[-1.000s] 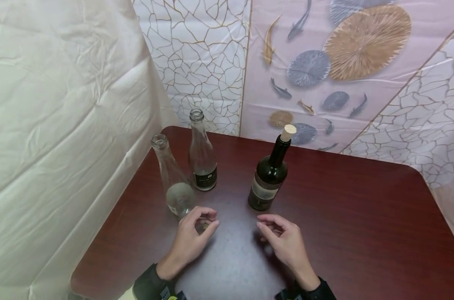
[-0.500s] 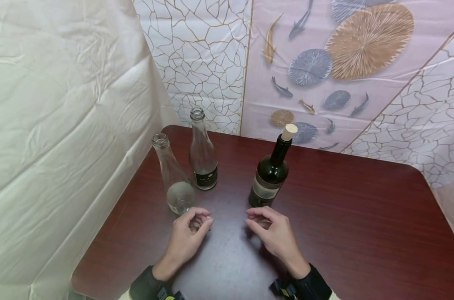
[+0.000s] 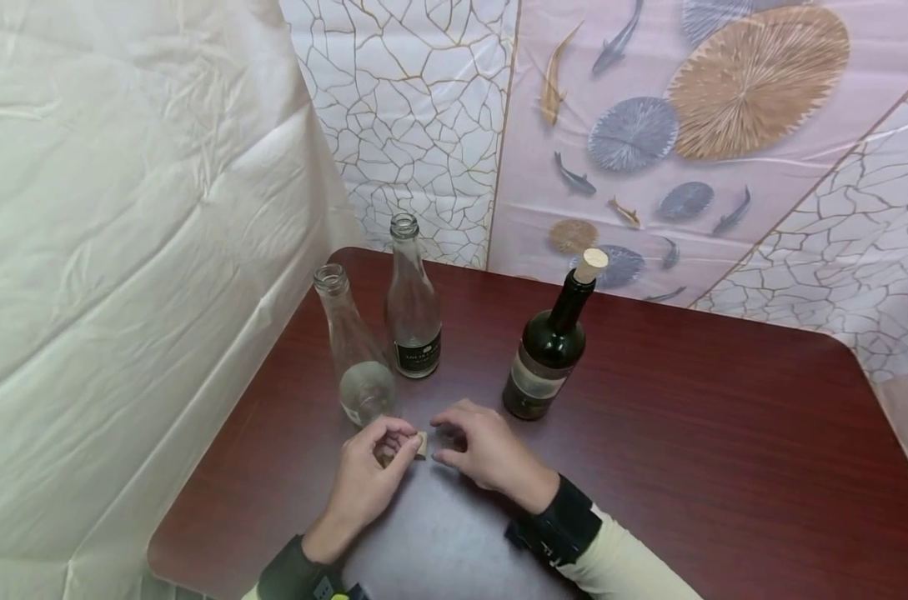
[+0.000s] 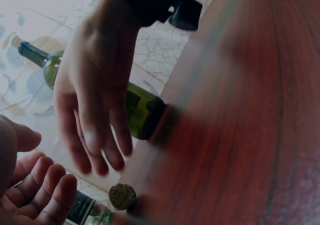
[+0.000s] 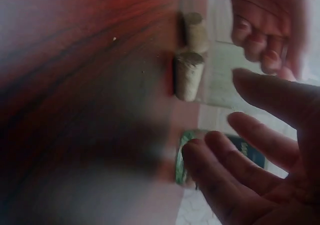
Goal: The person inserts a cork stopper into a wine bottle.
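A dark red wood-grain worktop fills the lower part of the head view, backed by a white crinkled sheet on the left and a patterned cloth with fish and round leaf shapes behind. Three bottles stand upright on it: a dark green bottle with a cork stopper in its neck, and to its left two clear glass bottles, the farther one with a dark label and the nearer one just beside it, both unstoppered. Close in front of the nearer clear bottle the two hands meet. The left hand has its fingers curled with thumb and forefinger drawn together near two small corks that stand side by side on the worktop; whether it actually pinches one I cannot tell. The right hand lies just to the right of the corks with fingers loosely bent and spread apart, holding nothing, its fingertips hovering close above the surface. Both wrists wear dark bands.
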A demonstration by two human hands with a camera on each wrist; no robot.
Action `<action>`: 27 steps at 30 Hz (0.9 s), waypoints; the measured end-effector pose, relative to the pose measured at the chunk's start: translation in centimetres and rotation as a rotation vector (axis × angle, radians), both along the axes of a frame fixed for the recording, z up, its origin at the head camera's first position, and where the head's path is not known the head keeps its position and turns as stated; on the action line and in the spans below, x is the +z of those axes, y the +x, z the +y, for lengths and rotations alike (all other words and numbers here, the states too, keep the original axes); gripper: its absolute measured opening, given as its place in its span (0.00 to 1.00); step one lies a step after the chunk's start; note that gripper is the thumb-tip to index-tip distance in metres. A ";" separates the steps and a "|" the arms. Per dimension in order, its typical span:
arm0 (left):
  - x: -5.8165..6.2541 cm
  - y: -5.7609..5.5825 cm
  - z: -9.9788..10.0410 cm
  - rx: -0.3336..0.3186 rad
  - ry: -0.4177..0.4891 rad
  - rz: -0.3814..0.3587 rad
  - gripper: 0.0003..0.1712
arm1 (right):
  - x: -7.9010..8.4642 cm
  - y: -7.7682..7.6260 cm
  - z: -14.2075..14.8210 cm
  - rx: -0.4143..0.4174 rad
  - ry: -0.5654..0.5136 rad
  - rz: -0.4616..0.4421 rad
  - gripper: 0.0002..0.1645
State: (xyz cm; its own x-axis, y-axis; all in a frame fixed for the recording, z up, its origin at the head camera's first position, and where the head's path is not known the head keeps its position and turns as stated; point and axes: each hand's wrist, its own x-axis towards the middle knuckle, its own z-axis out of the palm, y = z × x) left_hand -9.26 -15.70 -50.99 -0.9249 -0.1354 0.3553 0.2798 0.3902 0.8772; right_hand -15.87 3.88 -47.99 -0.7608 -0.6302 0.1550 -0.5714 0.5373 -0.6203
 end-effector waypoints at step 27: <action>0.0 -0.2 -0.1 -0.015 0.017 -0.010 0.06 | -1.4 -0.5 -3.0 0.088 0.167 0.116 0.10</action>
